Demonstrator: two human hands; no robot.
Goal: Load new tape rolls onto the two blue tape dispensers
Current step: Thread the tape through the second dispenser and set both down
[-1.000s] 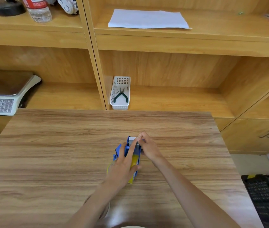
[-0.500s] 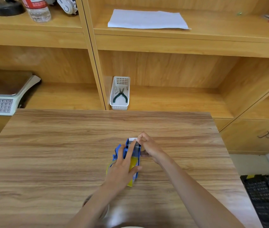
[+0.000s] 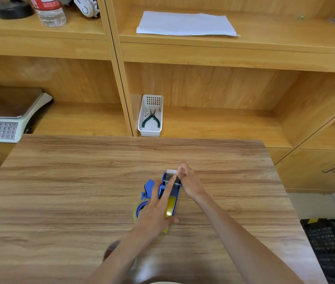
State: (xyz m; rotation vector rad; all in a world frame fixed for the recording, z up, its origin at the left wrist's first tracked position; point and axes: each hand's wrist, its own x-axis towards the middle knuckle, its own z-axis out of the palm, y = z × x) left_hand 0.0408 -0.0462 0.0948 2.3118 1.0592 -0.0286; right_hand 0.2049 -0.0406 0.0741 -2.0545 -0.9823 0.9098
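Two blue tape dispensers lie side by side on the wooden table [image 3: 80, 191]. The right dispenser [image 3: 172, 193] holds a yellowish tape roll [image 3: 170, 208]. My left hand [image 3: 156, 214] rests over it, index finger stretched along the tape toward the front end. My right hand [image 3: 189, 181] pinches the tape end [image 3: 171, 172] at that dispenser's front. The left dispenser [image 3: 148, 187] sits partly under my left hand, with a yellowish roll [image 3: 139, 208] on it.
A roll-like object [image 3: 110, 251] lies near the table's front edge, mostly hidden by my left forearm. A white basket with pliers [image 3: 151, 115] stands on the shelf behind. A scale [image 3: 2, 124] sits at left, a black crate [image 3: 334, 244] at right.
Both hands stay on the right dispenser. My right hand's fingers have shifted slightly at the tape end; little else differs.
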